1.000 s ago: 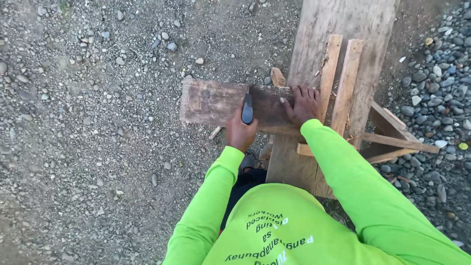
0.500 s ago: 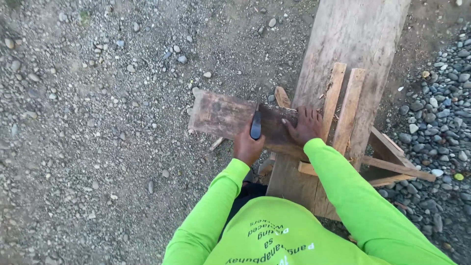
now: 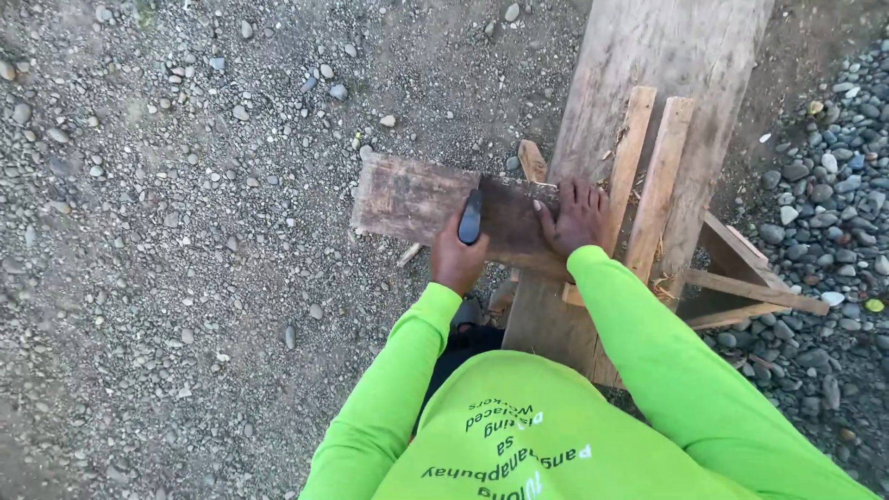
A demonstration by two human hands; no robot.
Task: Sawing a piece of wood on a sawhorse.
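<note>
While your right hand lies flat and open on the weathered board, your left hand keeps a closed grip on a dark tool handle over it. The board lies across a wide plank, jutting over gravel.

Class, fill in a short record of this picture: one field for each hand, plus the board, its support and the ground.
left hand: grips a dark handle held upright on the board
right hand: flat on the board, fingers spread
board: weathered, lying across the plank, left end overhanging
plank: wide, with two slats on top
ground: gravel and pebbles
</note>
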